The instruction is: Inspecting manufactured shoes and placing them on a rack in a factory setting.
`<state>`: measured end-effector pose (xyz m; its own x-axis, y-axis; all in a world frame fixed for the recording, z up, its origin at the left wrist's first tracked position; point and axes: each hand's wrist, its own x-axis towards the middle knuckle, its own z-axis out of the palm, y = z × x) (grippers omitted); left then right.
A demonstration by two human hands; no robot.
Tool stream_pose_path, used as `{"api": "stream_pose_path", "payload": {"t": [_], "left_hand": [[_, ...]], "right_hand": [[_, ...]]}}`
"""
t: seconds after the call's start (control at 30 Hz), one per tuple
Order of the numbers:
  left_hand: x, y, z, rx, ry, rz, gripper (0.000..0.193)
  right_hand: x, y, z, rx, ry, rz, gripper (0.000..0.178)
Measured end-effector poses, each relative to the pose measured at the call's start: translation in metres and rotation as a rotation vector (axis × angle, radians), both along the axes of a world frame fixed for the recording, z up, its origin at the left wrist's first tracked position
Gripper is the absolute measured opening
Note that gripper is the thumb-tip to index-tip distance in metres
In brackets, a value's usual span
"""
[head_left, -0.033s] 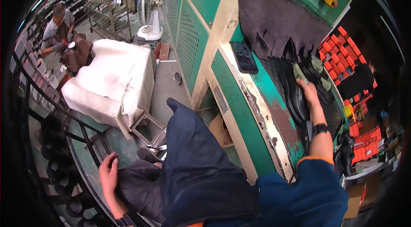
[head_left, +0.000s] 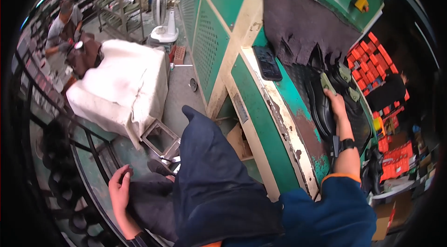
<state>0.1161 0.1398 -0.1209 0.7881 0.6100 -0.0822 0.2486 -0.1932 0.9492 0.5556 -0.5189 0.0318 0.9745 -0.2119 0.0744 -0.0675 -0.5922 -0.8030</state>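
The right hand [head_left: 336, 103] grasps a black shoe [head_left: 321, 107] by its olive-lined collar, at about 3 o'clock in the view, on the worn green machine table [head_left: 298, 128]; a dark watch [head_left: 348, 144] sits on that wrist. The left hand [head_left: 120, 187] lies released, fingers loose, on the dark trouser leg at 8 o'clock. Beyond the shoe, at 1 o'clock, a black phone [head_left: 267, 62] lies flat beside a ragged dark cloth [head_left: 302, 23]. Farther off at 10 o'clock stands a white-draped block [head_left: 123, 86], another person [head_left: 63, 26] behind it.
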Motion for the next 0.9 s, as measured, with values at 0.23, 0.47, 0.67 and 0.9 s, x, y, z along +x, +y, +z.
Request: {"api": "stream_pose_path", "payload": {"t": [0.23, 0.47, 0.67, 0.9], "left_hand": [[0.065, -0.088, 0.061, -0.372, -0.443, -0.48, 0.031], [0.125, -0.174, 0.117, -0.939, -0.579, -1.086, 0.113], [0.056, -0.16, 0.062, -1.04, -0.471, -0.575, 0.099], [0.019, -0.127, -0.046, -1.767, -0.403, 0.045, 0.049]], "right_hand": [[-0.05, 0.044, 0.048, 0.666, -0.149, -0.091, 0.044], [-0.149, 0.219, 0.064, 1.036, -0.256, 0.569, 0.084], [-0.172, 0.368, -0.046, 1.232, 0.426, 0.925, 0.047], [-0.179, 0.462, -0.225, 1.186, 1.127, 0.464, 0.029]]}}
